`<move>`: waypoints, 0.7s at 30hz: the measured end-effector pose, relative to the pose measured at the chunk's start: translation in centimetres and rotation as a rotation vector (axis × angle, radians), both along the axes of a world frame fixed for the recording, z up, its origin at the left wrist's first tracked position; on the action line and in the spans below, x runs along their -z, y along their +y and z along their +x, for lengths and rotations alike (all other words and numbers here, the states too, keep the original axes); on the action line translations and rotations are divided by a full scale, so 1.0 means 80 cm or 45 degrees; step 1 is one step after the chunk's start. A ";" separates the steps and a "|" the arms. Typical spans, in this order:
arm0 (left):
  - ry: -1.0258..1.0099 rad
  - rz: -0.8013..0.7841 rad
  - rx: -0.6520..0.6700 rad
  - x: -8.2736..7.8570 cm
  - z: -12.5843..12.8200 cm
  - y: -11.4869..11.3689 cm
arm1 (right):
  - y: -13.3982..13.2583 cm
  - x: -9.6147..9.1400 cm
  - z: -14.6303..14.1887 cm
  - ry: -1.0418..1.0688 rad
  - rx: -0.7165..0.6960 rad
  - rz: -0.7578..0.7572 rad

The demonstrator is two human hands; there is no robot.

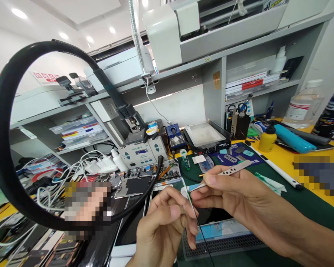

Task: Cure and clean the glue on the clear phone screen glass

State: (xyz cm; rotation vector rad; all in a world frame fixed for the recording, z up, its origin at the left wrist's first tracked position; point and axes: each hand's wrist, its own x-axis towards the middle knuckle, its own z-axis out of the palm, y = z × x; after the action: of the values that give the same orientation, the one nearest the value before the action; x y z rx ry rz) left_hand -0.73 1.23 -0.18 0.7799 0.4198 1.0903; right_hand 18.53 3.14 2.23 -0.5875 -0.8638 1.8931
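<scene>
My right hand [239,200] pinches a pair of metal tweezers [235,168] with a row of holes in the handle. The tweezer tips point left, close to the upper edge of a thin panel [199,221] seen almost edge-on. My left hand [163,222] is closed with curled fingers on that panel, which stands tilted. A small pale blue strip [194,187] shows by the tweezer tips; whether they grip it I cannot tell. Below my hands lies a dark-screened device with blue film [213,232] along its near side, by a black perforated mat [228,247].
A black flexible hose [0,122] loops across the left. Behind stand a grey soldering station [141,154] and a heating plate [204,134]. Phone parts and white cables [41,193] crowd the left. A yellow bottle [268,139] and white rod [275,167] are on the right.
</scene>
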 end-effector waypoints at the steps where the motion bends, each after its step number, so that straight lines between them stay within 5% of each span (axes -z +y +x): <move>1: 0.002 -0.002 0.000 0.000 0.000 0.000 | 0.000 0.000 0.000 0.006 0.001 0.004; 21: 0.013 -0.003 0.016 0.002 -0.002 0.000 | 0.002 -0.005 -0.001 0.076 0.003 0.006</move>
State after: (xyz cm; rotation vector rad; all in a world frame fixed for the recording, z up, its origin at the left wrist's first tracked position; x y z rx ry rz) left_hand -0.89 1.22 -0.33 0.7856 0.4243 1.0747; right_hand 18.46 3.27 2.63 -0.5264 -0.8288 1.8965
